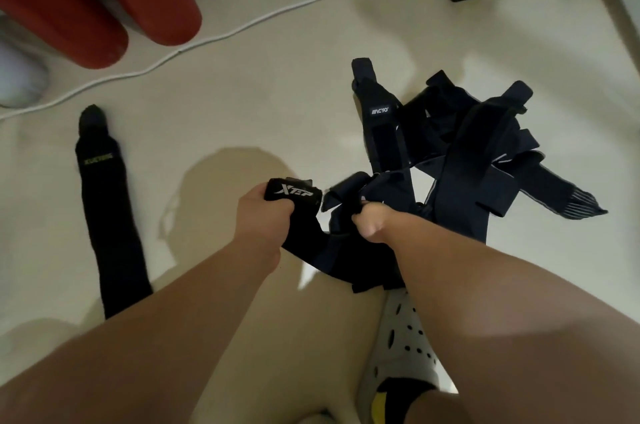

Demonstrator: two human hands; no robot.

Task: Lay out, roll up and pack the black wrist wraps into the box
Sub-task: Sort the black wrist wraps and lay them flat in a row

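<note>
Tight grip: left hand (263,219) held the XTEP wrist wrap (293,194) by its label, right hand (372,224) clutched it beside the tangled pile (467,146); it ran crosswise between the fingers (256,196), laid-out wrap (104,215) well left.

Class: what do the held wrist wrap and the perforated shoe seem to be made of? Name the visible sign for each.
Held wrist wrap: likely woven elastic fabric, matte black; it droops and folds softly. Perforated shoe: probably moulded foam or rubber, smooth grey, with round holes through it.
</note>
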